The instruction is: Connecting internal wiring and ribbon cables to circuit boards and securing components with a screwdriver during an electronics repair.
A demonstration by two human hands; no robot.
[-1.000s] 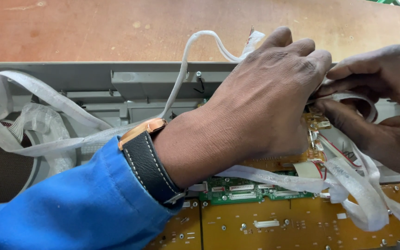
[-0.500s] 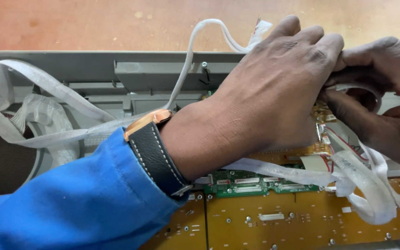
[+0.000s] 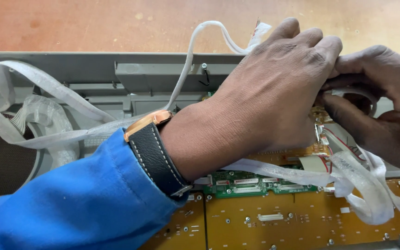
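- My left hand (image 3: pixel 274 92) reaches across the open grey casing (image 3: pixel 93 69), fingers curled together over a white ribbon cable (image 3: pixel 366 185).
- My right hand (image 3: pixel 376 102) meets it from the right, fingers pinched on the same cable.
- The cable trails over a green circuit board (image 3: pixel 255 183) and tan boards (image 3: pixel 302 222).
- The casing sits on a brown worktop (image 3: pixel 93 23).

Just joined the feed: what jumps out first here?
The left hand fills the middle of the view, a black-strapped watch on its wrist above a blue sleeve. At the right edge the right hand meets it, both working at white flat ribbon cables. Below lie yellow circuit boards in a grey chassis.
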